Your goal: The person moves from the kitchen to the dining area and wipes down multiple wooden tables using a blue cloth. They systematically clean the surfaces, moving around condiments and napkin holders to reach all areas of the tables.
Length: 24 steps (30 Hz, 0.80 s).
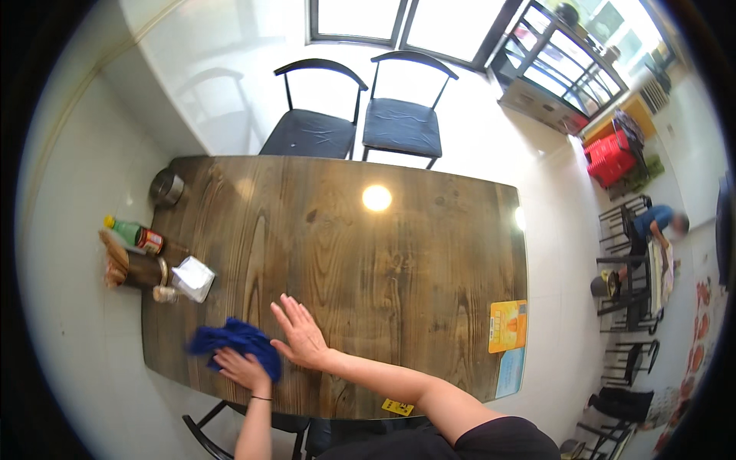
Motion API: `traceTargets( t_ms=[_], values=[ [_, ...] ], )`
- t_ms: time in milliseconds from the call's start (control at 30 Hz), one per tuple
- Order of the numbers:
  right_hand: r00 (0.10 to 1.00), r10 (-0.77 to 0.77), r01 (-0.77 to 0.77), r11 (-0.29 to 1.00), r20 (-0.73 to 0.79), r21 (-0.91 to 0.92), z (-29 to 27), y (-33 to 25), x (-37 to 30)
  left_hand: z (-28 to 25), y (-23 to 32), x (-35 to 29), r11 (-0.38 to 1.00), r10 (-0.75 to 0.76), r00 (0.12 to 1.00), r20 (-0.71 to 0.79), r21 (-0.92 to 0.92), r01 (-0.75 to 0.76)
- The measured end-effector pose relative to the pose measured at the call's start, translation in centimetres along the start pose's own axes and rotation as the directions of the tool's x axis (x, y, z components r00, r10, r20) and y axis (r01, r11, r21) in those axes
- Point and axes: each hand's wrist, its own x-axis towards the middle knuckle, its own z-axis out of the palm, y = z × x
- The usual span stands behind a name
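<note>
Head view: the left hand (pixel 241 368) presses on a blue cloth (pixel 238 341) at the wooden table's (pixel 399 261) near edge, its fingers spread over the cloth's near side. Just right, the right hand (pixel 300 335) lies flat, fingers splayed, touching the cloth's edge. Beyond stand a napkin holder (pixel 193 277) and a green bottle (pixel 135 234).

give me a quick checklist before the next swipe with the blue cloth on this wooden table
1. Left hand on the blue cloth: ok, pressed flat on it.
2. Right hand off the cloth: ok, flat on the table beside it.
3. Tabletop ahead of the cloth free: ok, bare wood.
4. Tissue pack and bottle clear of the cloth: ok, apart, near the left edge.
5. Table dirty or wet: cannot tell.
</note>
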Motion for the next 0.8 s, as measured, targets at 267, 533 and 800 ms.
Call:
traceTargets(
  t_ms=[267, 533, 800],
  values=[
    [0.986, 0.083, -0.092, 0.994, -0.143, -0.059, -3.3, 5.8, -1.4, -3.0, 18.5, 0.8, 0.693, 0.697, 0.657, -0.287, 0.036, -0.720],
    [0.915, 0.135, -0.283, 0.887, -0.381, -0.366, -10.0, 16.5, 4.7, -5.6, 34.0, 3.5, 0.469, 0.824, 0.443, -0.354, -0.015, -0.883],
    [0.853, 0.182, -0.427, 0.783, -0.490, -0.452, -22.4, 28.5, 6.9, -11.5, 51.0, 0.7, 0.230, 0.905, 0.267, -0.331, -0.148, -0.962]
  ],
)
